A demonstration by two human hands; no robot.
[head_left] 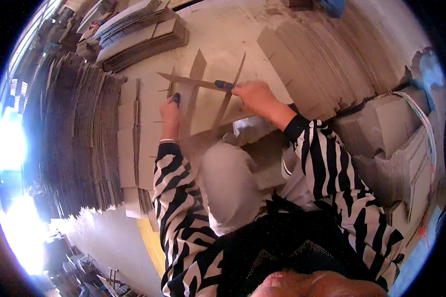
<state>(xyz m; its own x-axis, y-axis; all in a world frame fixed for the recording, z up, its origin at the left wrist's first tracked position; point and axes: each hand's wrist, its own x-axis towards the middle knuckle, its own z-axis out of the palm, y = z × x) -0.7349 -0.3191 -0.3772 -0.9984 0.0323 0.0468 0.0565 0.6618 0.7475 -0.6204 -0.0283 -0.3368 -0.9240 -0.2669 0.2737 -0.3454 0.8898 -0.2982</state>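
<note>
Looking down from my head camera, I see my own forearms in black-and-white striped sleeves rising from the lower edge, with pale trousers between them. My left hand is closed around a dark-tipped object, too small to identify, and rests on a flat cardboard sheet lying in front of me. My right hand is closed around the dark blue handle of a long thin tool, whose shaft reaches left across the sheet. Narrow cardboard strips stand up from the sheet, just beside both hands. To my left stands a big stack of flat cardboard, edges showing. To my right, fanned cardboard pieces overlap. Farthest away, more bundled cardboard stacks lie on the floor.
</note>
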